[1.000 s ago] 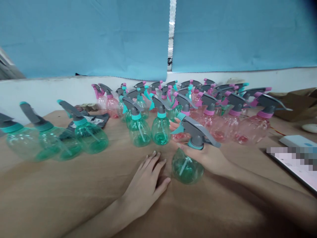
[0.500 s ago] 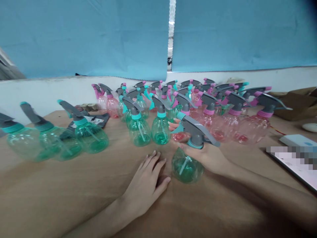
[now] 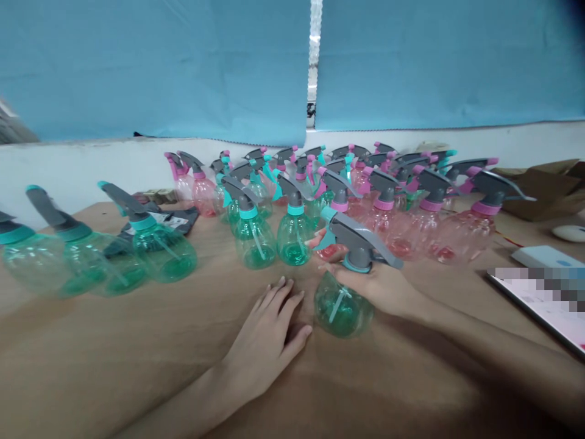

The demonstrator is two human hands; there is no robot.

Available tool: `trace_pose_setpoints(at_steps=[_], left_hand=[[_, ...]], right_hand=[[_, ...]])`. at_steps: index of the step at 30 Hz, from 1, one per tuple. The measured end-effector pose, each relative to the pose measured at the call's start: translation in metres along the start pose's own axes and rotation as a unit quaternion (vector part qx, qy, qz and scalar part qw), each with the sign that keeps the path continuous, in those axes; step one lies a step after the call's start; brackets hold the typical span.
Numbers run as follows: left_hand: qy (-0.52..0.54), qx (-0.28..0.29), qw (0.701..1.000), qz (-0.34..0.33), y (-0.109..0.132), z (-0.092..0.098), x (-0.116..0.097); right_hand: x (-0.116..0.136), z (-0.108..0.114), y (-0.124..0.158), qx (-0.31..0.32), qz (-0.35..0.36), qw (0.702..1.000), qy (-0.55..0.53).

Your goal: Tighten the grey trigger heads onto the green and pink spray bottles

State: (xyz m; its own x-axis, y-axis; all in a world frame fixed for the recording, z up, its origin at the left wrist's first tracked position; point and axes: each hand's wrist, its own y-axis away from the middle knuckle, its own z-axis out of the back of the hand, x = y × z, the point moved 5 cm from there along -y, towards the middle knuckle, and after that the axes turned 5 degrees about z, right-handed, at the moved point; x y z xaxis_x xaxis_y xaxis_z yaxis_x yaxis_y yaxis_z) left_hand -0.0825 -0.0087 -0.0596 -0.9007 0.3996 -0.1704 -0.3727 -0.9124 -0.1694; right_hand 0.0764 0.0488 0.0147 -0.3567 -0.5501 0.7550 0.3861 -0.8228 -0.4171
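My right hand is wrapped round the neck of a green spray bottle with a grey trigger head and turquoise collar. Its nozzle points up and to the left. Flat on the wooden table lies my left hand, fingers spread, holding nothing, just left of that bottle. Beyond my hands stand two more green spray bottles, a left one and a right one. A pink spray bottle is at the front right of a crowded group.
Several green spray bottles stand at the left, before a dark plastic packet. A tablet, a white box, a white mouse and brown cardboard are on the right. Blue cloth hangs behind.
The whole view has shifted slightly, so things appear a little further left. Fewer fingertips of my right hand show behind the nozzle. My left hand stays flat on the table.
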Motion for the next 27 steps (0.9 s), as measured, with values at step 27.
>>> trace_pose_setpoints(at_steps=[27], left_hand=[[-0.008, 0.0, 1.0, 0.0, 0.0001, -0.0008, 0.0006]], right_hand=[[-0.0018, 0.0017, 0.003, -0.067, -0.026, 0.997, -0.027]])
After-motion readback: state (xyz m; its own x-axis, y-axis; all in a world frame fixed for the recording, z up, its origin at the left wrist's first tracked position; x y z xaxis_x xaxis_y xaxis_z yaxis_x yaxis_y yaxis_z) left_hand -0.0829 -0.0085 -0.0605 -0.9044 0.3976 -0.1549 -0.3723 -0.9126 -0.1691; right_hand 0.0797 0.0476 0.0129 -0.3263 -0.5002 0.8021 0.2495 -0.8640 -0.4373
